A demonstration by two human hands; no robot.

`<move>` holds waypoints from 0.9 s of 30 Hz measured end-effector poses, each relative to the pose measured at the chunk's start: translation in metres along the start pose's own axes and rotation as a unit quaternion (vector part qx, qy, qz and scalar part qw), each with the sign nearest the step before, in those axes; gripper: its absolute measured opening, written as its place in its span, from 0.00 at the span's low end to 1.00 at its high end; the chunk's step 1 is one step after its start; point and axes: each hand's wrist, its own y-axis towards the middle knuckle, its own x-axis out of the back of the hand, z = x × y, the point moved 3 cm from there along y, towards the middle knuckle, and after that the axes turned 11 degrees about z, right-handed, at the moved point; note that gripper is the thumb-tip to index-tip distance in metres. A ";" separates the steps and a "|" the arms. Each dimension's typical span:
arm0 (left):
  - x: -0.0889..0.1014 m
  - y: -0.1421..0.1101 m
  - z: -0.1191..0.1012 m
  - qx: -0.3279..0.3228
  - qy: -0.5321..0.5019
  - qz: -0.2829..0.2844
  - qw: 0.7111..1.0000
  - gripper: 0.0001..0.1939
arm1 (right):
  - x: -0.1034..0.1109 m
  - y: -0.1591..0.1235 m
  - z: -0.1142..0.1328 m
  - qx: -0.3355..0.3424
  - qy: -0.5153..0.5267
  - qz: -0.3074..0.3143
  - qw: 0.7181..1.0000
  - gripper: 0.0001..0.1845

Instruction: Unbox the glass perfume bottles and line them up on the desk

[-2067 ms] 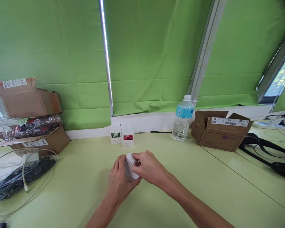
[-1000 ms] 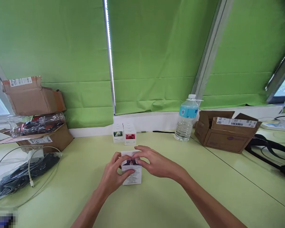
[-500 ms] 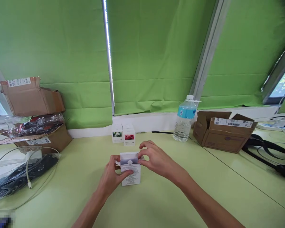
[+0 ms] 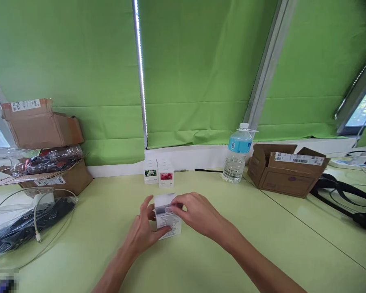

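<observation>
While its top stands open, the white box is probably steadied by the left hand, whose fingers are partly closed around its left side, thumb on the near face. The right hand has fingers nearly pinched at the opening; whether they grip a flap, I cannot tell. Small cartons stand behind, near the surface's back edge, perhaps to leave working room.

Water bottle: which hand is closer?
Right. The right hand is at the top of the white box, left of the bottle; the left hand holds the box's left side, farther left.
</observation>
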 end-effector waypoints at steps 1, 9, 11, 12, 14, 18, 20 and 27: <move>0.001 -0.001 0.000 0.005 -0.009 0.023 1.000 0.49 | 0.001 -0.001 0.000 0.006 0.005 0.007 1.000 0.12; -0.005 -0.004 0.008 0.080 0.167 0.072 0.980 0.16 | 0.000 -0.005 -0.002 0.004 0.027 0.023 0.999 0.15; -0.005 -0.003 0.009 0.077 0.207 0.050 0.974 0.14 | -0.004 -0.002 -0.005 -0.013 0.007 0.013 1.000 0.18; -0.004 -0.002 0.010 0.072 0.227 0.037 0.971 0.13 | -0.007 0.001 -0.006 -0.021 -0.006 0.007 1.000 0.18; -0.002 0.000 0.012 0.056 0.262 0.009 0.963 0.13 | -0.015 0.006 -0.008 -0.040 -0.026 -0.002 0.999 0.14; 0.000 -0.001 0.020 0.029 0.310 -0.028 0.950 0.19 | -0.038 0.020 -0.016 -0.087 -0.031 -0.022 0.996 0.09; 0.000 -0.002 0.023 0.039 0.310 -0.039 0.949 0.21 | -0.047 0.025 -0.020 -0.098 -0.030 -0.056 0.993 0.09; 0.001 -0.002 0.026 0.078 0.238 -0.066 0.966 0.20 | -0.075 0.040 -0.039 -0.052 0.158 -0.073 0.983 0.09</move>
